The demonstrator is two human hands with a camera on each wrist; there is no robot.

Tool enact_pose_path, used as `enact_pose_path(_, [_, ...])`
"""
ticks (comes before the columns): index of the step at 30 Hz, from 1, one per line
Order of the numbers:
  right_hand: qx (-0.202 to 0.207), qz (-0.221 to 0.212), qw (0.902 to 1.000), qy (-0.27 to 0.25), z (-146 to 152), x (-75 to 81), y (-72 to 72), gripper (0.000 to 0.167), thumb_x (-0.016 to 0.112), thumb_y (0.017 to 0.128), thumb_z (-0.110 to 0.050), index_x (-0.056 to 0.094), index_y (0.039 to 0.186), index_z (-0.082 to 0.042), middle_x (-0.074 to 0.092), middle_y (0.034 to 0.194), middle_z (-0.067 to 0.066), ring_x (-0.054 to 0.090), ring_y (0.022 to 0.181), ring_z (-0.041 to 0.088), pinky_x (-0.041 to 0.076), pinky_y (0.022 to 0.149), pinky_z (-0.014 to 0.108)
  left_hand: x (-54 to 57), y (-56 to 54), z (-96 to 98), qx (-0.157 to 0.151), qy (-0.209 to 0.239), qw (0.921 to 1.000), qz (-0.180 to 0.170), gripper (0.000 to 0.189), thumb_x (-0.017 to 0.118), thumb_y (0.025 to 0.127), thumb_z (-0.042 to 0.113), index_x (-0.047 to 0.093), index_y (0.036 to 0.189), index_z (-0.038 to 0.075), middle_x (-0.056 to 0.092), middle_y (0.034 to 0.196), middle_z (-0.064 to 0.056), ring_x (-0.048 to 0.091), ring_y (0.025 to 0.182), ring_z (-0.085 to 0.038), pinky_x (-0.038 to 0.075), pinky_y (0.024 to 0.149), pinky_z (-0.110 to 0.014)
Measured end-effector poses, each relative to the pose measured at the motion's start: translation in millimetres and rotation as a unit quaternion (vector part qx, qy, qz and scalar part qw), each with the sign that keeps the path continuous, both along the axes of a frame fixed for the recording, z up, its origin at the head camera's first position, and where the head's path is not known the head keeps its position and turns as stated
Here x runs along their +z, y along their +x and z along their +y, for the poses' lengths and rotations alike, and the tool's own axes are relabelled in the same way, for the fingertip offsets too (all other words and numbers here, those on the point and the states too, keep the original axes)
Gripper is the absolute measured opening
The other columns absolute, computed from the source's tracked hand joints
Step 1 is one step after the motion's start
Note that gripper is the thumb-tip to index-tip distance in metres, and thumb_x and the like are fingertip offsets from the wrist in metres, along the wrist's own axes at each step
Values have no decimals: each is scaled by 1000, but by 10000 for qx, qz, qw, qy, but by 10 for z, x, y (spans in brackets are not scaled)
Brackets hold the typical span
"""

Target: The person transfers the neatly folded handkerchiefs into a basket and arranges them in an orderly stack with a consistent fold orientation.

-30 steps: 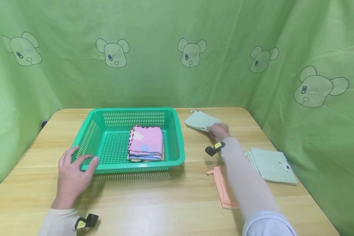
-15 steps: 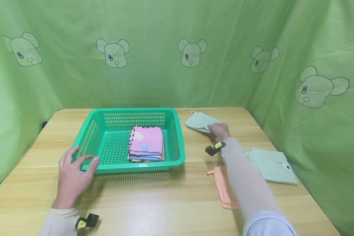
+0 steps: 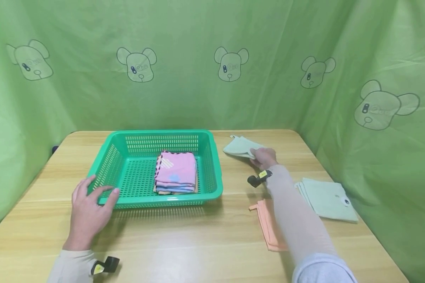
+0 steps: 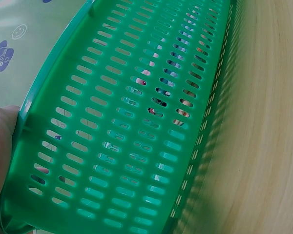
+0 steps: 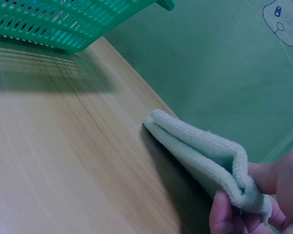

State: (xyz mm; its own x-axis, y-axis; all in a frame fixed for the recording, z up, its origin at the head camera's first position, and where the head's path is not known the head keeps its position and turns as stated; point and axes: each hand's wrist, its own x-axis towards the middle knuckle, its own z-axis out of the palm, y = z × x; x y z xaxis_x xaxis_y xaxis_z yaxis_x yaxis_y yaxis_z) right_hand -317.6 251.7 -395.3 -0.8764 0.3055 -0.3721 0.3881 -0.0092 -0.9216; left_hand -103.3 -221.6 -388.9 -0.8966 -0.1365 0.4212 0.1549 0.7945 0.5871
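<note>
My right hand [image 3: 264,157] pinches the near right end of a folded pale green towel [image 3: 239,146] at the back right of the table. In the right wrist view the thumb is on one side of that towel [image 5: 195,151] and fingers are on the other; its layers stand on edge. My left hand [image 3: 89,208] rests on the near left corner of a green plastic basket [image 3: 170,199], fingers spread over the rim. Inside the basket's right half lies a stack of folded cloths [image 3: 177,169], a pink one with patterns on top.
A folded orange towel [image 3: 267,228] lies under the right forearm, partly hidden by it. Farther right, near the table edge, is another folded pale green towel [image 3: 331,200] with an eye design. A green curtain [image 3: 184,102] hangs behind the wooden table [image 3: 170,243].
The far part of the pale green towel has drawn slightly toward my right hand. The left hand stays on the basket corner, and the view has shifted a little.
</note>
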Motion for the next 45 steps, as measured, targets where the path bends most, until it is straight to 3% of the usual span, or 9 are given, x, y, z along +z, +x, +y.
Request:
enact_pose_path(3, [11, 66, 10000, -1, 5, -1, -9, 29, 63, 94, -12, 50, 117, 0, 46, 103, 5, 54, 76, 11, 54, 71, 18, 1, -3, -2, -7, 2, 10000, 11, 40, 58, 95, 36, 68, 104, -2, 32, 146, -31, 19, 135, -53, 16, 103, -73])
enact_pose_path(6, [-47, 95, 9999, -115, 5, -3, -15, 43, 63, 95, -16, 47, 129, 4, 47, 105, 6, 55, 77, 12, 55, 72, 19, -2, -5, -5, -10, -3, 10000, 16, 39, 58, 95, 36, 68, 104, -1, 32, 147, -31, 19, 135, -53, 16, 103, -73])
enact_pose_path(10, [-80, 9, 9998, -175, 8, -9, -23, 51, 60, 95, -7, 40, 139, 7, 47, 110, 9, 56, 91, 18, 55, 78, 23, -7, -4, -8, -13, -12, 10000, 26, 39, 58, 95, 36, 68, 104, -1, 33, 146, -31, 19, 135, -54, 16, 103, -73])
enact_pose_path(15, [25, -87, 9999, -80, 18, -13, -28, 53, 57, 92, 3, 37, 140, 9, 46, 120, 15, 53, 108, 26, 54, 84, 25, -5, -5, -9, -7, -21, 10000, 0, 40, 58, 95, 36, 68, 104, -1, 32, 147, -31, 19, 135, -54, 16, 103, -73])
enact_pose_path(22, [172, 10, 9996, 225, 31, 2, -23, 48, 53, 91, 3, 40, 137, 9, 44, 124, 15, 52, 107, 26, 54, 83, 23, 4, -11, -15, -11, -19, 10000, -15, 41, 58, 95, 36, 68, 105, -2, 32, 147, -31, 18, 136, -53, 15, 103, -73])
enact_pose_path(29, [212, 217, 9995, 51, 15, 5, -11, 51, 47, 93, 1, 35, 143, 7, 40, 137, 20, 49, 116, 29, 52, 88, 23, 1, 1, -5, -11, 7, 10000, -21, 40, 57, 95, 36, 68, 104, -2, 32, 147, -31, 18, 136, -53, 15, 103, -73])
enact_pose_path(38, [131, 415, 9990, 87, -13, 41, 12, 49, 48, 90, 1, 43, 138, 5, 46, 122, 13, 52, 102, 23, 52, 89, 27, -1, 7, 2, -4, 15, 10000, -76, 41, 57, 96, 37, 67, 105, -2, 31, 147, -30, 18, 136, -52, 15, 102, -73])
enact_pose_path(45, [100, 422, 9991, 17, -41, 107, 19, 54, 49, 90, 1, 40, 143, 2, 47, 122, 12, 54, 97, 20, 52, 89, 26, 6, 12, 0, -7, 25, 10000, -78, 41, 57, 95, 36, 67, 105, -2, 31, 147, -30, 18, 136, -52, 15, 103, -73])
